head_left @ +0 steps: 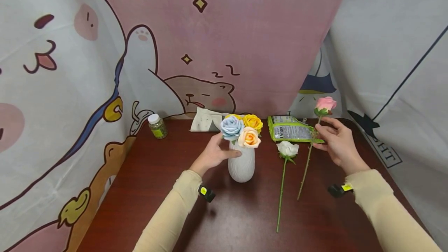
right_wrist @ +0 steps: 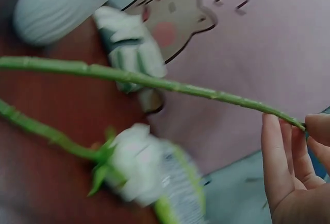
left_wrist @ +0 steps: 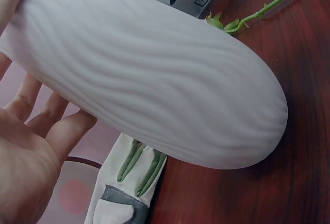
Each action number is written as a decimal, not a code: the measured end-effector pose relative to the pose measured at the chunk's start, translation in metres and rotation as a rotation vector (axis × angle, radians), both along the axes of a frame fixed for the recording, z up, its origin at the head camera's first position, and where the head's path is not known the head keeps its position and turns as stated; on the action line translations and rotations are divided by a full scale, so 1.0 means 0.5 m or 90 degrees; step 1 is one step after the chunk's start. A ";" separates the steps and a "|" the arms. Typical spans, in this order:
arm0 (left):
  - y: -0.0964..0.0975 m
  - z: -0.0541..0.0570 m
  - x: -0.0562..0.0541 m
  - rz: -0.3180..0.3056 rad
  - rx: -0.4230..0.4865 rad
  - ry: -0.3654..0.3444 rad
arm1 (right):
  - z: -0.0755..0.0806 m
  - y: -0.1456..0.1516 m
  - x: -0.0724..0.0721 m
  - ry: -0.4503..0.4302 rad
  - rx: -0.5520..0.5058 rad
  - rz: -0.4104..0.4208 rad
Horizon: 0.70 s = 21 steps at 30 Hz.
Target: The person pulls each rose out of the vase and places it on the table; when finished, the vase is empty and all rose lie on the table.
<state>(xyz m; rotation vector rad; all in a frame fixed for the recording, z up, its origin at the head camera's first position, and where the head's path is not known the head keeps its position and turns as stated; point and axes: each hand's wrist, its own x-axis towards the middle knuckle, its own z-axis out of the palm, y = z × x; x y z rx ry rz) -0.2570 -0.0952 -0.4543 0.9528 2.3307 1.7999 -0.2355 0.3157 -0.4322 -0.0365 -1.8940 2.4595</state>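
Note:
A white vase with wavy ridges stands on the table, holding a blue rose, a peach rose and yellow roses. My left hand grips its upper part, thumb across the front and fingers behind. Off to the right, my right hand pinches the green stem of a pink rose below the bloom; the stem slants down toward me. Between vase and right hand lies a white rose, its stem pointing at the near edge. The right wrist view shows the pinched stem between thumb and fingers.
Behind the white rose lies a green packet. A white cloth piece with green and grey parts is behind the vase. A small jar with a white lid stands at the back left. Printed cloth hangs around the table.

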 end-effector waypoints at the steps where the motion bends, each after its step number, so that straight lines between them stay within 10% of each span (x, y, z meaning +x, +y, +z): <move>1: 0.000 0.000 0.000 0.001 0.000 -0.002 | -0.014 0.003 0.001 -0.009 0.022 0.002; 21: 0.000 -0.003 -0.002 -0.003 0.004 -0.001 | -0.168 0.013 0.028 -0.185 0.353 0.116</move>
